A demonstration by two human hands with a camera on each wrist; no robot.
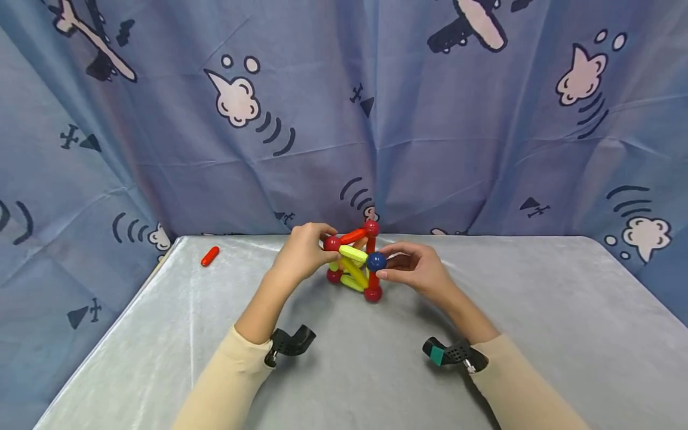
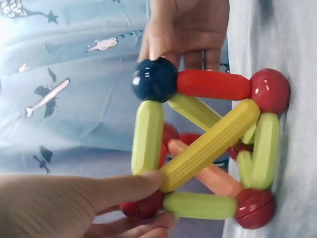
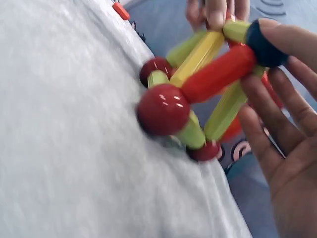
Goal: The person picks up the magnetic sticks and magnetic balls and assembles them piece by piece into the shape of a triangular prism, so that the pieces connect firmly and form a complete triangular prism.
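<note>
A box-shaped frame of toy building rods and balls stands on the table, with red balls at its corners and one dark blue ball. Yellow-green and red rods form its edges, and a yellow rod slants across one face. My left hand pinches the red ball at the upper left corner, its thumb beside the yellow rod's end. With thumb and fingers my right hand grips the blue ball at the upper right corner; in the right wrist view its thumb lies on that ball.
A loose red rod lies on the pale cloth-covered table at the far left. Behind the table's back edge hangs a blue patterned curtain. Black wrist straps are worn on both forearms.
</note>
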